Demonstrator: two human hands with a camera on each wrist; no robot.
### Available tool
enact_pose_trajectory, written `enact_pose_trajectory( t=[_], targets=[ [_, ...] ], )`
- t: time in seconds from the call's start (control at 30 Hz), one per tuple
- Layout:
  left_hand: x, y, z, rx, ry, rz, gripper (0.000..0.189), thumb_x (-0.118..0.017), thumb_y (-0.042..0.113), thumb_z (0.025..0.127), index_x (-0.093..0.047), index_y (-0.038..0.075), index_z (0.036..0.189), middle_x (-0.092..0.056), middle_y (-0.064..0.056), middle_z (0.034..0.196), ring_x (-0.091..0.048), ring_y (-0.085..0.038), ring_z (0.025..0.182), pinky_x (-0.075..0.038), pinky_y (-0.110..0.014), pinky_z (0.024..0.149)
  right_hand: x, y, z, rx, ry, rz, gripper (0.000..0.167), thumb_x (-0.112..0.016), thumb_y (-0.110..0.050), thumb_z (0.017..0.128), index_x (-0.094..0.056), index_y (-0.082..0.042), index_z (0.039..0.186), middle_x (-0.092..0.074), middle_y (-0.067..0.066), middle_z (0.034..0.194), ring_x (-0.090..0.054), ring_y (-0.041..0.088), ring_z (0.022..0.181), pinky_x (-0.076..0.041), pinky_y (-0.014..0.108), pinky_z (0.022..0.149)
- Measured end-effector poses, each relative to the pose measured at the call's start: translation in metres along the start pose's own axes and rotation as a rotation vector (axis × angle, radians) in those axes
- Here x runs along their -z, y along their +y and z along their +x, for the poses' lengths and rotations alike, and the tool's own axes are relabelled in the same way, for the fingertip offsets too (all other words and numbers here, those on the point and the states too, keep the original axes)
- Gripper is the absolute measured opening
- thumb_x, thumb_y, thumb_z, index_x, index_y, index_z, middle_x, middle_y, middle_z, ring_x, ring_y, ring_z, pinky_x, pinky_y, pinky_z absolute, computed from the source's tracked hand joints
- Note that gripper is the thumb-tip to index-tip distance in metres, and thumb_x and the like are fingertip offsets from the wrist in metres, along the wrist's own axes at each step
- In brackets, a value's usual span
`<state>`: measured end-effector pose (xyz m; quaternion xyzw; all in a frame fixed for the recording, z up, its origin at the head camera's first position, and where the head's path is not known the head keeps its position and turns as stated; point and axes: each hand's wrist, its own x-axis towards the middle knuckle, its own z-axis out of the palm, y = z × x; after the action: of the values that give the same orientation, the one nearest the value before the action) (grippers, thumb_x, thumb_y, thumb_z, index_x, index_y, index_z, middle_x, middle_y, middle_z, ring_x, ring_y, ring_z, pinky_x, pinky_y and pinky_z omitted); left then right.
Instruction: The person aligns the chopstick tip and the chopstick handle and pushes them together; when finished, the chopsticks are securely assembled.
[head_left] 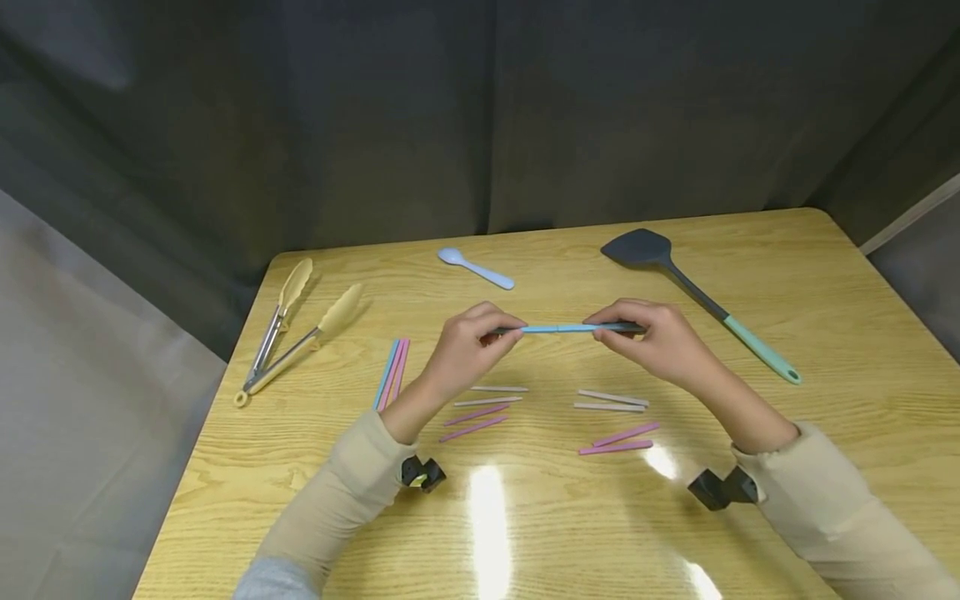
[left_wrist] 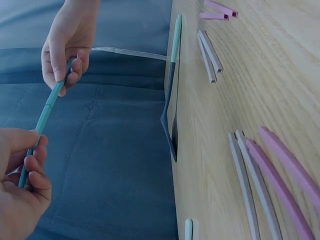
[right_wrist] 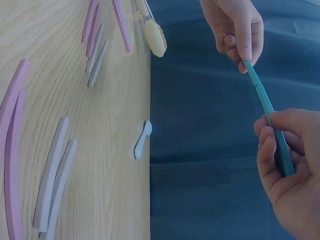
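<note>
A thin blue stick [head_left: 540,329] is held level above the table, with a seam or crack across its middle. My left hand [head_left: 472,346] pinches its left end between thumb and fingers. The right end is in the grip of my right hand [head_left: 652,342]. Both wrist views show the stick [left_wrist: 44,114] running from one hand to the other, its two halves meeting at the seam. Below the hands lie short grey sticks [head_left: 611,407] and short pink sticks [head_left: 617,448], in pairs on the left and right. Some show hollow, square ends in the left wrist view.
Left of my left wrist lie a blue stick [head_left: 387,375] and pink sticks [head_left: 400,371]. Open tongs [head_left: 287,346] with cream tips are at the far left. A light blue spoon [head_left: 477,268] rests near the back edge, and a dark spatula [head_left: 701,292] with a green handle at right.
</note>
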<state>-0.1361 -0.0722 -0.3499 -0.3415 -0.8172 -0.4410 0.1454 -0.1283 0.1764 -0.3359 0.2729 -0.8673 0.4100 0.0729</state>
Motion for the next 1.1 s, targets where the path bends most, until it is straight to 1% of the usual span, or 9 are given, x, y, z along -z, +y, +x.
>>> enact_pose_trajectory(
  t=[0.27, 0.5, 0.63, 0.8, 0.93, 1.0, 1.1],
  targets=[
    [-0.0029, 0.001, -0.0023, 0.009, -0.007, -0.008, 0.009, -0.062, 0.005, 0.083, -0.068, 0.0, 0.088, -0.058, -0.004, 0.077, -0.04, -0.008, 0.058, -0.036, -0.019, 0.052, -0.0015, -0.0035, -0.0008, 0.003, 0.016, 0.008, 0.011, -0.065, -0.004, 0.08, -0.068, -0.008, 0.09, -0.064, 0.0, 0.082, -0.052, 0.004, 0.063, -0.044, 0.018, 0.056],
    [-0.0045, 0.0026, -0.0046, -0.03, 0.017, -0.013, 0.009, -0.062, 0.004, 0.083, -0.067, -0.001, 0.088, -0.057, -0.005, 0.077, -0.04, -0.008, 0.058, -0.036, -0.019, 0.052, -0.0024, -0.0072, -0.0036, 0.021, 0.021, 0.055, 0.011, -0.064, -0.003, 0.08, -0.068, -0.006, 0.09, -0.063, 0.008, 0.08, -0.05, 0.006, 0.061, -0.043, 0.019, 0.054],
    [-0.0048, 0.0041, -0.0057, -0.044, 0.031, -0.022, 0.008, -0.061, 0.002, 0.083, -0.067, -0.002, 0.088, -0.058, -0.006, 0.076, -0.041, -0.009, 0.058, -0.036, -0.019, 0.051, -0.0032, -0.0069, -0.005, 0.023, 0.018, 0.079, 0.011, -0.063, -0.003, 0.081, -0.067, -0.005, 0.091, -0.062, 0.009, 0.079, -0.05, 0.006, 0.06, -0.042, 0.019, 0.052],
    [-0.0057, 0.005, -0.0067, -0.043, 0.034, -0.027, 0.008, -0.061, 0.001, 0.083, -0.066, -0.002, 0.087, -0.058, -0.006, 0.078, -0.042, -0.009, 0.059, -0.037, -0.018, 0.052, -0.0041, -0.005, -0.0065, 0.017, 0.01, 0.093, 0.01, -0.062, -0.002, 0.082, -0.066, -0.003, 0.091, -0.062, 0.007, 0.078, -0.051, 0.006, 0.06, -0.043, 0.02, 0.052],
    [-0.0052, 0.0051, -0.007, -0.035, 0.017, -0.016, 0.008, -0.061, 0.001, 0.083, -0.066, -0.002, 0.088, -0.058, -0.006, 0.078, -0.042, -0.008, 0.059, -0.037, -0.018, 0.052, -0.0039, -0.0041, -0.0065, 0.011, 0.003, 0.088, 0.01, -0.062, -0.002, 0.082, -0.066, -0.003, 0.091, -0.062, 0.005, 0.078, -0.052, 0.006, 0.061, -0.043, 0.02, 0.052],
    [-0.0037, 0.0053, -0.0063, -0.032, 0.0, -0.003, 0.008, -0.062, 0.001, 0.082, -0.067, -0.001, 0.088, -0.059, -0.006, 0.079, -0.043, -0.008, 0.059, -0.038, -0.017, 0.052, -0.0031, -0.0045, -0.006, 0.004, 0.003, 0.062, 0.011, -0.063, -0.003, 0.082, -0.067, -0.005, 0.091, -0.062, 0.003, 0.079, -0.053, 0.005, 0.063, -0.044, 0.02, 0.054],
    [-0.0001, 0.0059, -0.004, -0.04, -0.026, 0.043, 0.009, -0.063, 0.003, 0.082, -0.068, 0.0, 0.089, -0.061, -0.005, 0.08, -0.049, -0.009, 0.063, -0.041, -0.017, 0.056, -0.0012, -0.006, -0.0047, -0.008, 0.001, 0.014, 0.011, -0.064, -0.005, 0.082, -0.068, -0.008, 0.092, -0.063, 0.0, 0.081, -0.053, 0.005, 0.065, -0.045, 0.019, 0.057]
  ],
)
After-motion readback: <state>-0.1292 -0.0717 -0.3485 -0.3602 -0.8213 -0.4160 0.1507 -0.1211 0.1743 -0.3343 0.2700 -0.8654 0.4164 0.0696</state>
